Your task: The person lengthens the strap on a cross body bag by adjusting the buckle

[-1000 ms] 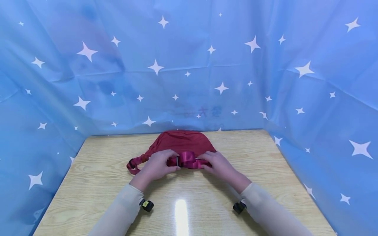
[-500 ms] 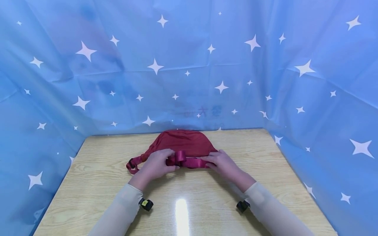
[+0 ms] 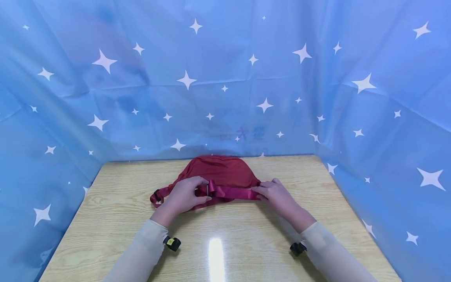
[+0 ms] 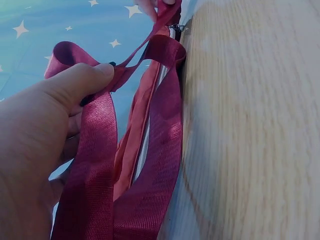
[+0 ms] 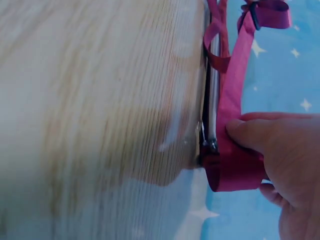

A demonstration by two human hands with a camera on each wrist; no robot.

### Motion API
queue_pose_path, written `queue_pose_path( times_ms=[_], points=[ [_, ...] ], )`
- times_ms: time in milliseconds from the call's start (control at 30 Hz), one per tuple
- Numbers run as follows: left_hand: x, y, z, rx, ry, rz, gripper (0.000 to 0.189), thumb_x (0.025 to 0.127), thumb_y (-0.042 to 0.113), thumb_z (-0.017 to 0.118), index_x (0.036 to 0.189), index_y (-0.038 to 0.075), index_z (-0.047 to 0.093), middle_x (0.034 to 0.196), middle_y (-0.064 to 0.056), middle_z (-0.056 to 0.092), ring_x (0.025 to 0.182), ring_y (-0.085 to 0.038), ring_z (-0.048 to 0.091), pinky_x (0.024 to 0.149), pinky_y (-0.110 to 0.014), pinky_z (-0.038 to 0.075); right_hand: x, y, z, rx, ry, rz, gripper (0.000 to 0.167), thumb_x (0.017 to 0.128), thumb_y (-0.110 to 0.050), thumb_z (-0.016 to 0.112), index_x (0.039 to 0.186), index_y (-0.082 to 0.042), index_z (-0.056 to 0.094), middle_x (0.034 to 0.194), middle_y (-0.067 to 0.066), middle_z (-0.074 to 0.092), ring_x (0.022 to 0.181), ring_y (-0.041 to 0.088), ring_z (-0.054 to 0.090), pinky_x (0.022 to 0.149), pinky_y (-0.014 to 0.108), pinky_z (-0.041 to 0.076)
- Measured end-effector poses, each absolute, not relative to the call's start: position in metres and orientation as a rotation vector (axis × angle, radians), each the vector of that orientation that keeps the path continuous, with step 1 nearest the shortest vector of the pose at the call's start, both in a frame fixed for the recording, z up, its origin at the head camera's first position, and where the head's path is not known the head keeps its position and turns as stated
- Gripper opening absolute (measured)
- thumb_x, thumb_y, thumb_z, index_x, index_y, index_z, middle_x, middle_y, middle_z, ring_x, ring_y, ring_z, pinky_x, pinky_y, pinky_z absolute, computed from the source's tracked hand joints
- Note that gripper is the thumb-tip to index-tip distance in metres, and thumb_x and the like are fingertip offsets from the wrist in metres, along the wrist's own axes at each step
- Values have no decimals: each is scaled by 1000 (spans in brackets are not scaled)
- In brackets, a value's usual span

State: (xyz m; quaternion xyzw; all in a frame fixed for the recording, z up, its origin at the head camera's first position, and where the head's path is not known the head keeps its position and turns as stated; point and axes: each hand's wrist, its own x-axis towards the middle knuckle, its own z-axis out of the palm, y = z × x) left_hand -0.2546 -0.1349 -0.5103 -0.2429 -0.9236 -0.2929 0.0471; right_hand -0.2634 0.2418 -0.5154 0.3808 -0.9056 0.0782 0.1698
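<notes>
A dark red waist bag (image 3: 222, 170) lies at the far side of the table, its strap toward me. My left hand (image 3: 188, 194) pinches the strap at a black slide buckle (image 3: 208, 190), with a small loop of webbing standing up there; in the left wrist view the thumb covers most of the buckle. My right hand (image 3: 278, 197) pinches the magenta strap (image 3: 236, 192) near the bag's right end, and the strap runs nearly straight between both hands. In the right wrist view a zipper pull (image 5: 212, 145) shows beside the strap (image 5: 232, 100).
The bag rests on a light wood table (image 3: 105, 231). Another strap loop with a black buckle (image 3: 157, 196) lies left of my left hand. Blue star-printed cloth (image 3: 225, 78) hangs behind the table and along both sides.
My right hand has moved right, drawing the strap along with it. The loop of webbing by my left hand has shrunk and the strap between the hands has lengthened. My left hand has barely moved.
</notes>
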Motion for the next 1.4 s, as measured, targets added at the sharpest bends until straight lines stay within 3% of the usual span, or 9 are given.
queue_pose_path(
  times_ms=[267,533,867,1067,1267,1400],
  points=[
    [-254,-135,-511,-734,-2827,-907,46,92,39,93,130,20,76,119,8,75,109,-11,70,98,-41,59,-262,242,-520,1079,-2544,282,36,84,-10,98,118,-11,84,96,2,76,86,19,70,76,40,43],
    [-253,-134,-510,-727,-2842,-930,46,92,40,93,131,21,76,119,8,75,108,-10,70,97,-40,59,-256,209,-511,1004,-2694,459,49,95,-34,90,135,-10,75,117,3,72,109,25,68,96,51,54],
    [-253,-134,-512,-735,-2833,-926,47,92,40,93,132,21,76,121,9,75,108,-10,70,96,-39,59,-257,162,-520,937,-2854,662,50,104,-36,80,147,-15,66,127,4,72,109,24,72,99,49,57],
    [-254,-133,-511,-745,-2816,-927,47,92,40,94,131,21,76,122,7,76,106,-11,70,95,-39,59,-257,156,-522,1007,-2772,693,43,106,-27,79,147,-16,68,139,3,74,125,26,71,107,51,54],
    [-256,-134,-510,-747,-2813,-907,46,92,41,93,130,22,76,120,9,75,104,-9,69,94,-38,59,-255,160,-521,1098,-2675,616,38,106,-20,78,144,-20,75,114,0,76,103,22,70,88,41,54],
    [-256,-135,-510,-747,-2820,-901,45,92,41,93,130,23,76,119,10,75,105,-8,69,95,-38,59,-256,164,-517,1138,-2682,614,41,106,-20,78,147,-21,74,108,0,74,96,21,66,85,41,53]
  ],
)
